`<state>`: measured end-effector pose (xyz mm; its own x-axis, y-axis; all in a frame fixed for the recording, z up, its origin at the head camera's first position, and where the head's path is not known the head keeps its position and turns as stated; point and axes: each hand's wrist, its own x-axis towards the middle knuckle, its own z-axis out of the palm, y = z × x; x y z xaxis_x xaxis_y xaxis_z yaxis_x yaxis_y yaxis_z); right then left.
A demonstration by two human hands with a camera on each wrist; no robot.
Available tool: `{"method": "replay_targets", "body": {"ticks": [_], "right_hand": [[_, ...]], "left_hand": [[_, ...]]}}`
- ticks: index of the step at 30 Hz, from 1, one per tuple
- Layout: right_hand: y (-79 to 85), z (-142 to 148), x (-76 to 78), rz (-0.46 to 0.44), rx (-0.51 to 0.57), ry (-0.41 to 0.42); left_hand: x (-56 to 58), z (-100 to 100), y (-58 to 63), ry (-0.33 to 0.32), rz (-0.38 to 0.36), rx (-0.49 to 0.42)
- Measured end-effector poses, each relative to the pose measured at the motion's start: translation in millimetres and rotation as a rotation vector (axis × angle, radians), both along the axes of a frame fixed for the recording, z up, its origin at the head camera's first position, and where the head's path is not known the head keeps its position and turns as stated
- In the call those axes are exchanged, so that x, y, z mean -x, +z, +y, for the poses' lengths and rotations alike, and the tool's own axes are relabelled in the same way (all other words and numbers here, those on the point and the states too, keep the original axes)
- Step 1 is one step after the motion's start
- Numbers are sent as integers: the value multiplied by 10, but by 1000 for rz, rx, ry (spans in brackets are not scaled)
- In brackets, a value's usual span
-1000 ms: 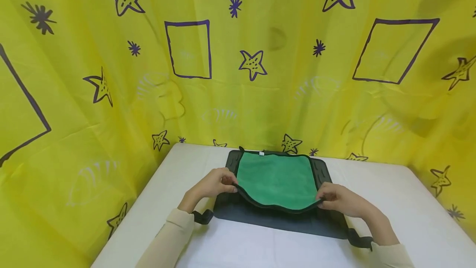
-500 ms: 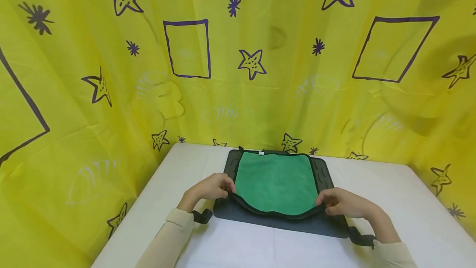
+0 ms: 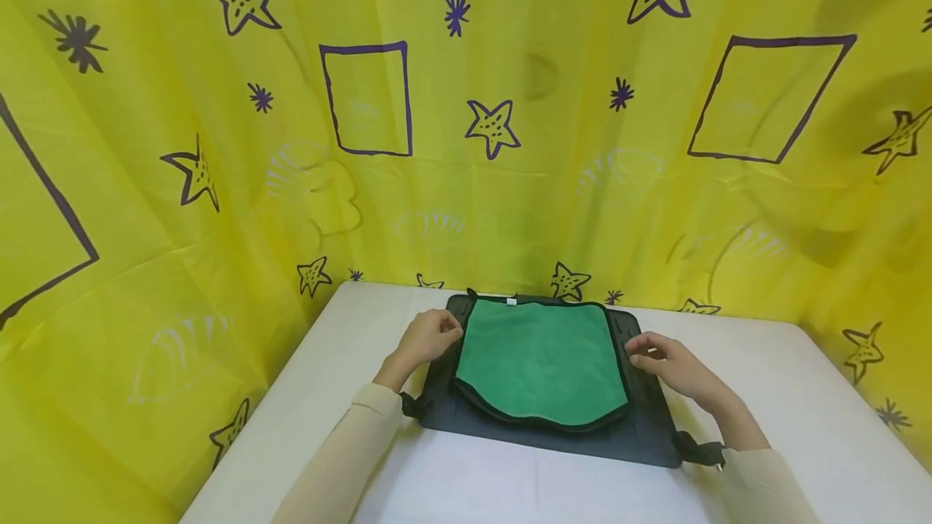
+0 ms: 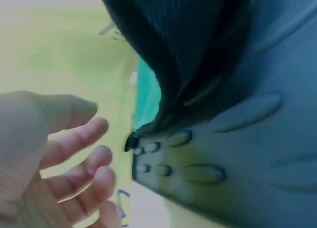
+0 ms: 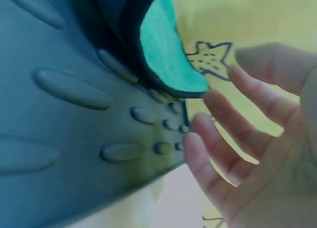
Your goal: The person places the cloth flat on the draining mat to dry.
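A green cloth (image 3: 542, 358) with a black border lies over a dark mat (image 3: 502, 427) that has raised oval bumps. The cloth's near edge bows up off the mat. Beside the cloth's left edge is my left hand (image 3: 428, 335), its fingers loosely bent around nothing. Over the mat's right border hovers my right hand (image 3: 673, 364), likewise holding nothing. In the left wrist view the left hand (image 4: 69, 159) is apart from the cloth. The right wrist view has the right hand (image 5: 262, 124) with spread fingers near the green cloth's corner (image 5: 168, 55).
The mat lies on a white table (image 3: 451, 475). Yellow curtains (image 3: 466, 209) printed with stars and squares hang behind and at both sides. A small white tag (image 3: 512, 302) sits on the cloth's far edge. Black straps (image 3: 699, 450) circle both wrists.
Both hands have let go of the cloth's near corners and moved away from me along its sides. The near edge has dropped lower toward the mat.
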<state>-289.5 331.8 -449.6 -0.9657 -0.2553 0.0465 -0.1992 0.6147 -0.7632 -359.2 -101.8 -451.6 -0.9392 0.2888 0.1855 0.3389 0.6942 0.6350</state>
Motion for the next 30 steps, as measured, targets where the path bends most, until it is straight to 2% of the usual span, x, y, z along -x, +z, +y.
{"method": "replay_targets", "body": {"ticks": [2, 6, 12, 16, 20, 30], "right_hand": [[-27, 2, 106, -20, 29, 4], [-69, -25, 305, -77, 52, 24], [-101, -78, 528, -160, 53, 43], [-113, -91, 597, -189, 40, 47], [-139, -101, 619, -180, 34, 44], [3, -156, 545, -100, 53, 14]], "left_hand": [[118, 71, -20, 38, -1, 18], [305, 210, -72, 99, -68, 44], [481, 377, -166, 156, -172, 89], [514, 432, -175, 215, -184, 58], [521, 434, -172, 245, -172, 16], [546, 438, -115, 163, -61, -89]]}}
